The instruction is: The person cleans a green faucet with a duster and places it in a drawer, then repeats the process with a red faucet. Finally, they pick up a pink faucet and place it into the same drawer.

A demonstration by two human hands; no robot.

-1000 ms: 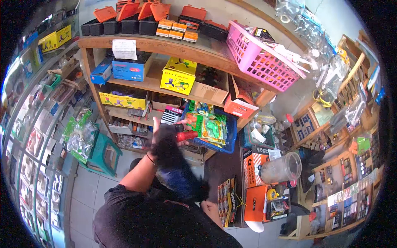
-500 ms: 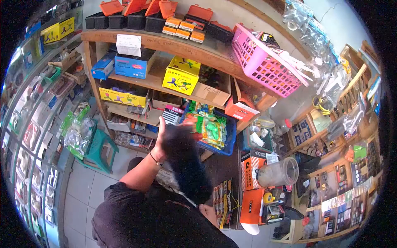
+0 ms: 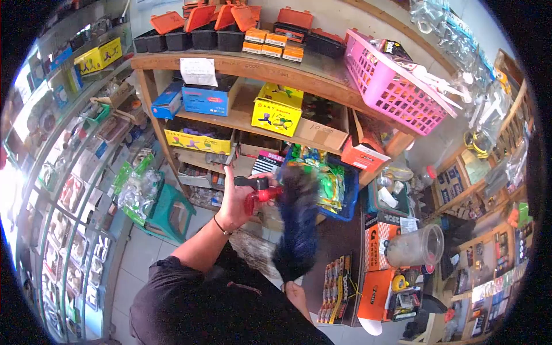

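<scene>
My left hand [image 3: 231,207], with a bracelet at the wrist, is raised in front of the shelf and holds a small red and black plastic piece [image 3: 260,194]. What kind of piece it is I cannot tell. Low near my body, my right hand [image 3: 295,296] is closed around the lower end of a duster. Its dark blue, fluffy head [image 3: 296,230] points upward, its tip blurred and close beside the red and black piece. Behind the duster stands a blue basket [image 3: 349,201] of green and yellow packets, partly covered by it.
A wooden shelf [image 3: 241,64] holds blue boxes [image 3: 206,99], yellow boxes [image 3: 277,109] and a pink basket [image 3: 397,86]. At right are a clear plastic jar [image 3: 417,248] and an orange box [image 3: 376,296]. A green stool [image 3: 172,213] and glass display case [image 3: 63,230] stand left.
The duster has swung right and away from my left hand, uncovering the red and black piece there. The view has shifted, so the shelf sits further right.
</scene>
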